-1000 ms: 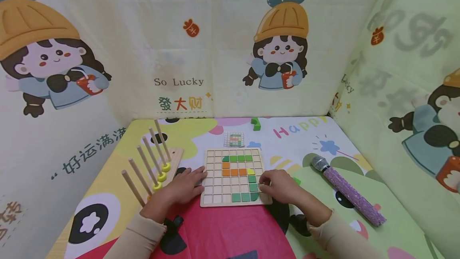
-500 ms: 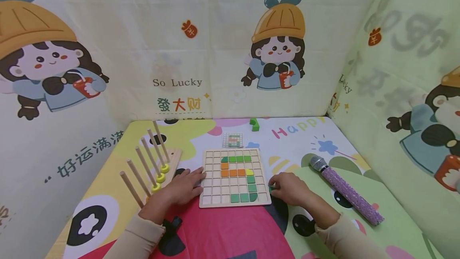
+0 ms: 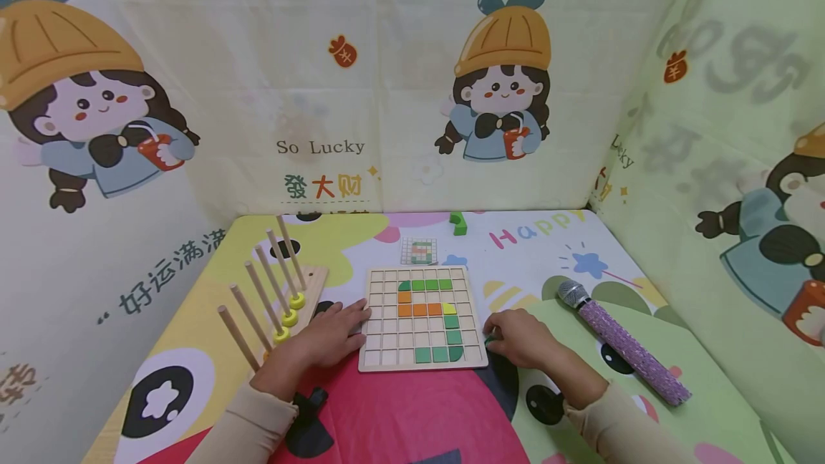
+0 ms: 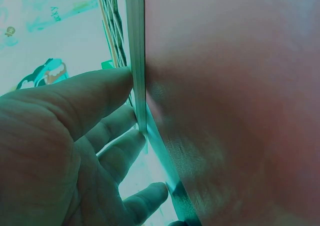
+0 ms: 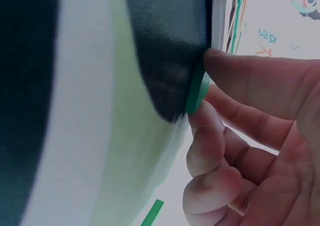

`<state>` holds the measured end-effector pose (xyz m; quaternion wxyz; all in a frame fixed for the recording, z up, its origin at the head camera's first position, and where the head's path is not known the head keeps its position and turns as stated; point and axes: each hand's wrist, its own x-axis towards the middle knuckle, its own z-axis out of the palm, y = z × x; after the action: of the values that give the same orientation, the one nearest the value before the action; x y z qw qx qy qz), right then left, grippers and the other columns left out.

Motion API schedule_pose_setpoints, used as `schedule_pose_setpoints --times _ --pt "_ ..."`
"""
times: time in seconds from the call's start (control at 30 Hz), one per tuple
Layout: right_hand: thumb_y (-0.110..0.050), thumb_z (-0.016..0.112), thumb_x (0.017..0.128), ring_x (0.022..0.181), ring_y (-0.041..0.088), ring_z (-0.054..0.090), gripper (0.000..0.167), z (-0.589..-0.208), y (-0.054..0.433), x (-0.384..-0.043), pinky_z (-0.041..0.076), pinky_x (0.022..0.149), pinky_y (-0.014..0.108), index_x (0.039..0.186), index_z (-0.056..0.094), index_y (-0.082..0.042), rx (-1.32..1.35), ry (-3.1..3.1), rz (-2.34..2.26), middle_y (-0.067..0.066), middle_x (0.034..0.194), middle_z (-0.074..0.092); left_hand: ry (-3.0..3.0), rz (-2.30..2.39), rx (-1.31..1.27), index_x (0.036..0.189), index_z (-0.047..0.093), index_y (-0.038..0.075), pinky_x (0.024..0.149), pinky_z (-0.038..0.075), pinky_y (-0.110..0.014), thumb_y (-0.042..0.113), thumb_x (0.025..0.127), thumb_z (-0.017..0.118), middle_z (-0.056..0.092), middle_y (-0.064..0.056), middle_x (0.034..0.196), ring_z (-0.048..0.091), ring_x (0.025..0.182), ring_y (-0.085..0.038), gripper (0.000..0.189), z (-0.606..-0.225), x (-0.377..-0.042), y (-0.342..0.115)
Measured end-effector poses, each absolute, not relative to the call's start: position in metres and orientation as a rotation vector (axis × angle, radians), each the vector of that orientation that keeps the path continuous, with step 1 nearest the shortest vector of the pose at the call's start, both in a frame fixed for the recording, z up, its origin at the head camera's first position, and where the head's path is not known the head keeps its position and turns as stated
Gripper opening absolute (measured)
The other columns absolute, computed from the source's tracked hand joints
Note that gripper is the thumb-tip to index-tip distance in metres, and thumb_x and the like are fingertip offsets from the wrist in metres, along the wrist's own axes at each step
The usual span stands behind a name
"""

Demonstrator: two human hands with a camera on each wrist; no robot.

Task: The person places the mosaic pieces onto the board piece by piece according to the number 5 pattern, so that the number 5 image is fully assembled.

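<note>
A square wooden grid board lies in the middle of the table, with green, orange and yellow tiles set in some of its cells. My left hand rests at the board's left edge; in the left wrist view, its fingertips touch the side of the board. Just off the right edge, my right hand pinches a green tile between thumb and forefinger, low over the cloth. The other fingers of that hand are curled in.
Behind the board lies a small printed grid card, with a green arch-shaped block farther back. A wooden peg stand with yellow rings stands left, close to my left forearm. A purple glitter microphone lies right. Another green piece shows in the right wrist view.
My right hand has moved right, from over the board's right side to just beyond its edge, with the green tile now showing at its fingertips. The left hand has stayed in place.
</note>
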<state>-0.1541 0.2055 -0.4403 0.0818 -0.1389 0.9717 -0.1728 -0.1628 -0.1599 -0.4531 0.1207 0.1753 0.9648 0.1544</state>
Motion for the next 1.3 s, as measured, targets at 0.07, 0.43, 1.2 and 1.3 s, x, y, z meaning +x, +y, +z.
schedule_pose_setpoints --times 0.07,0.43,1.2,1.3 --pt "-0.013 0.084 0.085 0.078 0.015 0.058 0.014 -0.44 0.207 -0.154 0.054 0.071 0.036 0.096 0.076 -0.012 -0.415 2.894 -0.537 -0.001 0.085 0.069 2.819 0.447 0.514 0.155 0.05 0.012 0.121 0.028 -0.066 0.031 0.101 0.066 0.037 -0.01 0.168 0.03 0.151 -0.052 0.059 -0.453 -0.162 -0.16" --pt "-0.008 0.085 0.083 0.07 0.013 0.053 0.015 -0.446 0.213 -0.154 0.048 0.064 0.03 0.082 0.07 -0.012 -0.426 2.897 -0.698 -0.004 0.074 0.063 2.824 0.441 0.491 0.155 0.05 0.013 0.121 0.028 -0.067 0.031 0.1 0.067 0.037 -0.01 0.167 0.03 0.151 -0.052 0.061 -0.453 -0.161 -0.158" --pt "-0.005 0.071 0.092 0.062 0.01 0.062 0.011 -0.426 0.162 -0.165 0.053 0.062 0.026 0.101 0.077 -0.004 -0.705 2.631 -1.037 -0.004 0.072 0.068 2.83 0.425 0.491 0.157 0.048 0.015 0.121 0.028 -0.066 0.033 0.1 0.067 0.036 -0.008 0.168 0.029 0.152 -0.05 0.062 -0.454 -0.164 -0.158" --pt "-0.007 0.073 0.092 0.061 0.009 0.062 0.012 -0.427 0.149 -0.166 0.053 0.064 0.025 0.102 0.08 -0.005 -0.758 2.606 -1.017 -0.005 0.073 0.07 2.83 0.43 0.484 0.156 0.048 0.016 0.121 0.029 -0.067 0.033 0.099 0.069 0.037 -0.008 0.168 0.03 0.152 -0.05 0.064 -0.453 -0.163 -0.158"
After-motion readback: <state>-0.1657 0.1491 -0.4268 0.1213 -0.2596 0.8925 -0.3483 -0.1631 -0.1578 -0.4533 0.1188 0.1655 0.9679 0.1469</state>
